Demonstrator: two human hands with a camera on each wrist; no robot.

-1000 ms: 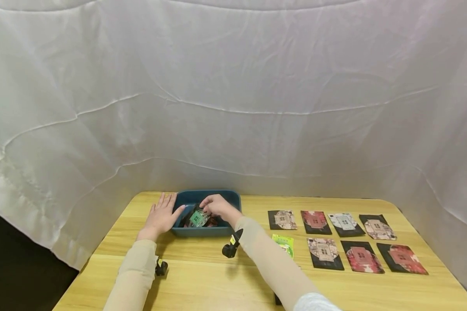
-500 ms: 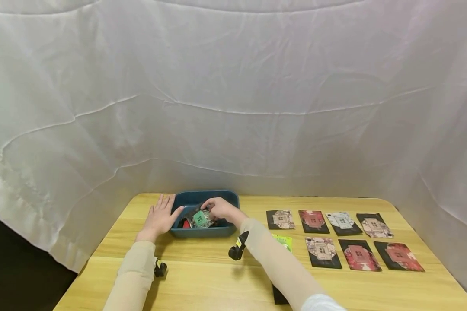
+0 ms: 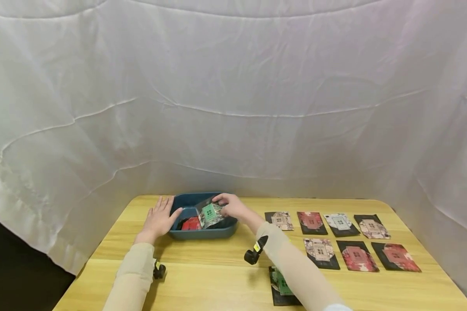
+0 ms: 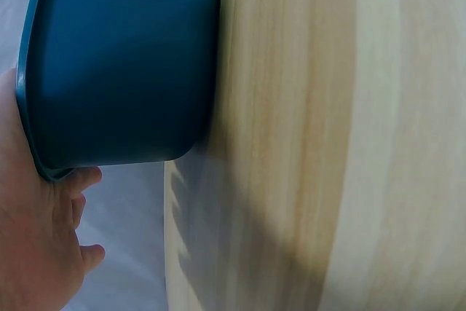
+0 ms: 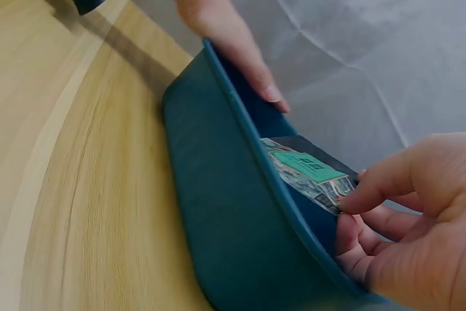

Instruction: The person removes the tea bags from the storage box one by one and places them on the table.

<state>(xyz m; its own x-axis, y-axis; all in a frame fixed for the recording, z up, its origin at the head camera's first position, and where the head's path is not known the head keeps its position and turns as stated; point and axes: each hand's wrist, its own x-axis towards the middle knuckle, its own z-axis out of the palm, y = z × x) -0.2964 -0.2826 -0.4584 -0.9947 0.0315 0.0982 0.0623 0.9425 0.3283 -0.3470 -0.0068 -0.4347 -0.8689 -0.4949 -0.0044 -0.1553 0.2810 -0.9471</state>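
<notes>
One blue tub (image 3: 202, 233) sits on a wooden table (image 3: 202, 280). The right hand (image 3: 233, 207) pinches one green packet (image 3: 209, 214), lifted above the tub's middle. One red packet (image 3: 191, 223) lies inside. The left hand (image 3: 158, 219), fingers straight, presses the tub's wall at nine o'clock. Seven dark packets (image 3: 340, 235) lie in two rows at three o'clock, well apart; the right forearm partly covers another packet (image 3: 280, 287) at five o'clock.

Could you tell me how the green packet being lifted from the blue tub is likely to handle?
The green packet looks thin and flat, so it is probably light. The right hand pinches it by one edge and it seems to keep its shape, so likely slightly stiff. Its glossy face may be slippery. The left hand rests against the blue tub.
</notes>
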